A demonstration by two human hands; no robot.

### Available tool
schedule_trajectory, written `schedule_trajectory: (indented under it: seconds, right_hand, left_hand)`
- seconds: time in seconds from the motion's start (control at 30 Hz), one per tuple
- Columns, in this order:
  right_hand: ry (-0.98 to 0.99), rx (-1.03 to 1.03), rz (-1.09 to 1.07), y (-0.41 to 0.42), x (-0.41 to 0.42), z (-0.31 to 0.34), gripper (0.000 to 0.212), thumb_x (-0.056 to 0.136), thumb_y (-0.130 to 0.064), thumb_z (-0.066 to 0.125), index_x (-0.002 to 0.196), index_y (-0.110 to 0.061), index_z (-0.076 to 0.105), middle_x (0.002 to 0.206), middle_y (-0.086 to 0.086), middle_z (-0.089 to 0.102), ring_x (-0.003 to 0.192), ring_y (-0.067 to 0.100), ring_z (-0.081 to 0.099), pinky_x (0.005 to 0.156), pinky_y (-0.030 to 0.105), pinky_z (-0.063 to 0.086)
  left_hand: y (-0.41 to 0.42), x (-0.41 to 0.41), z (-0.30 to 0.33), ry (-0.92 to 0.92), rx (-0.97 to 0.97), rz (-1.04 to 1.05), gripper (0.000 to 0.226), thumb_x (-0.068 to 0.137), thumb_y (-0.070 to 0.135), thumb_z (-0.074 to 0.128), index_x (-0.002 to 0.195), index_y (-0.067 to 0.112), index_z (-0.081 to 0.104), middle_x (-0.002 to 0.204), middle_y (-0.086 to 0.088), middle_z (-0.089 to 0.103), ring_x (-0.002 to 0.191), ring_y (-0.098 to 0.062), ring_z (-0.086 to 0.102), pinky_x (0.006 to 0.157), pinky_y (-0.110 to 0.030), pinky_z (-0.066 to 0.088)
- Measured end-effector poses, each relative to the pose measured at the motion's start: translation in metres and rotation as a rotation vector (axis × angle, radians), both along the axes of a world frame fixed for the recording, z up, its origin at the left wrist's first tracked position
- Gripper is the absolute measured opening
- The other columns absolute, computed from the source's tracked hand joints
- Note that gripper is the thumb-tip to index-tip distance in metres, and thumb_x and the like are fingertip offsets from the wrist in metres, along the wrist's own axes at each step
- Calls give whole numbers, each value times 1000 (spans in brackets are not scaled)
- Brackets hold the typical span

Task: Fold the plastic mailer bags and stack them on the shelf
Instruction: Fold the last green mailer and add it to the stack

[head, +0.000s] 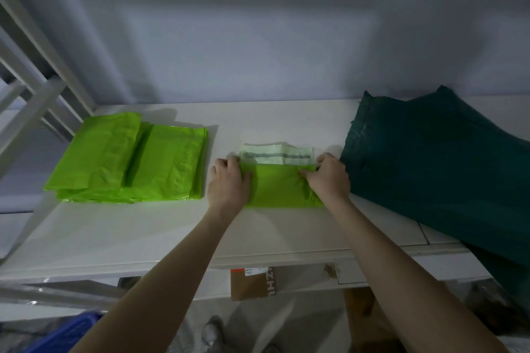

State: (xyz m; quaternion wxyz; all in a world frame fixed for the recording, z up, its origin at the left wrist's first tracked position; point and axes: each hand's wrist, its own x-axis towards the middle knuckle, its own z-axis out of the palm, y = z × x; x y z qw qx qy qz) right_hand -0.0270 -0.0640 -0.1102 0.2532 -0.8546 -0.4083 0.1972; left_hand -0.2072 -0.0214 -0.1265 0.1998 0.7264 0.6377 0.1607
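A bright green mailer bag (279,186) lies partly folded on the white shelf (143,232), its pale adhesive strip (276,154) showing along the far edge. My left hand (228,180) holds the bag's left end, fingers curled over the far corner. At the other end, my right hand (328,178) pinches the bag's far right corner. A stack of folded green mailers (129,157) sits to the left on the same shelf.
A pile of dark green mailers (436,163) covers the shelf's right side and hangs over the front edge. White shelf-frame bars (34,94) rise at the left. Below are a cardboard box (252,282) and a blue crate (68,332).
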Motion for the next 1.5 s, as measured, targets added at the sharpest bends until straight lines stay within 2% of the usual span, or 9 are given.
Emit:
schedule_trajectory:
  seconds: [0.13, 0.27, 0.43, 0.6, 0.83, 0.97, 1.1, 1.27, 1.5]
  right_hand:
    - [155, 33, -45, 4, 0, 4, 28, 80, -14, 69, 105, -8, 56, 101, 6, 61, 80, 18, 52, 64, 28, 45]
    - [241, 20, -73, 8, 3, 4, 15, 76, -6, 67, 91, -3, 65, 92, 12, 67, 78, 22, 58, 72, 34, 54]
    - [196, 31, -105, 11, -2, -3, 20, 78, -5, 61, 97, -6, 67, 104, 12, 64, 104, 31, 55, 81, 39, 53]
    - [268, 171, -31, 5, -2, -3, 15, 81, -1, 56, 93, -10, 58, 87, 0, 58, 85, 20, 56, 61, 25, 41]
    - [539, 378, -144, -6, 15, 5, 31, 79, 3, 63, 94, -11, 39, 76, -2, 48, 72, 15, 49, 57, 23, 37]
    - [714, 430, -162, -6, 14, 11, 47, 81, 8, 61, 112, -19, 39, 82, -4, 55, 73, 8, 54, 63, 22, 44]
    - [740, 429, -105, -5, 12, 15, 34, 79, 12, 59, 95, -17, 58, 82, -2, 63, 75, 14, 61, 66, 27, 51]
    - [732, 364, -102, -2, 14, 14, 28, 77, 11, 62, 92, -12, 68, 87, 5, 68, 91, 27, 65, 84, 36, 53]
    - [892, 279, -167, 3, 18, 21, 14, 81, 2, 61, 92, -4, 65, 83, 9, 65, 76, 23, 63, 61, 28, 49]
  left_hand:
    - [10, 3, 1, -194, -136, 64, 55, 85, 16, 56, 136, 8, 37, 128, -18, 48, 122, -34, 43, 102, -42, 38]
    - [26, 3, 4, -319, -294, 147, 51, 77, 8, 62, 128, 6, 52, 120, -13, 61, 113, -29, 55, 98, -35, 45]
    - [35, 1, 5, -367, -365, 165, 39, 73, 7, 65, 112, 13, 63, 118, -16, 59, 107, -30, 57, 96, -37, 47]
    - [27, 0, 6, -356, -262, 66, 42, 75, 2, 60, 115, 12, 57, 109, -7, 61, 101, -23, 57, 85, -25, 45]
    - [25, 3, 13, -762, -348, 78, 53, 77, 2, 70, 125, 9, 48, 90, 0, 54, 81, -15, 57, 76, -27, 49]
    - [27, -4, 12, -1060, -538, 35, 44, 83, 16, 69, 122, 1, 56, 116, -18, 64, 96, -25, 64, 92, -36, 50]
    - [24, -7, 13, -916, -500, -62, 29, 86, 23, 65, 105, 2, 68, 103, -12, 71, 96, -24, 67, 91, -33, 51]
    - [28, -8, 12, -948, -432, -27, 15, 85, 11, 66, 97, 3, 68, 70, 4, 71, 61, -5, 66, 62, -18, 55]
    - [27, -15, 8, -1052, -501, 43, 26, 79, 7, 70, 105, 3, 68, 93, -11, 71, 76, -20, 68, 75, -33, 57]
